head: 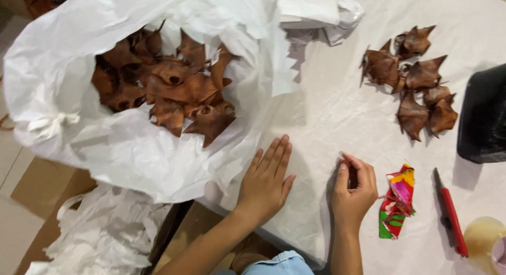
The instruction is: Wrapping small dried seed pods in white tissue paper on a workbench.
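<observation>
My left hand [266,180] lies flat, fingers together, on the white crinkled sheet [337,111] covering the table, right beside a big white plastic bag [105,143]. The bag gapes open and holds several brown, pointed, dried-looking folded pieces [168,88]. My right hand [352,185] rests on the sheet with its fingers curled in; nothing shows inside them. Just right of it lies a small multicoloured scrap of cloth [396,201]. A pile of several more brown pointed pieces [416,82] sits at the far right of the sheet.
A red-handled knife or cutter [450,212] lies right of the cloth scrap. A black object [485,117] stands at the right edge, and a pale round container [484,238] at the bottom right. Crumpled white plastic [100,238] and cardboard [42,185] lie below the table's left edge.
</observation>
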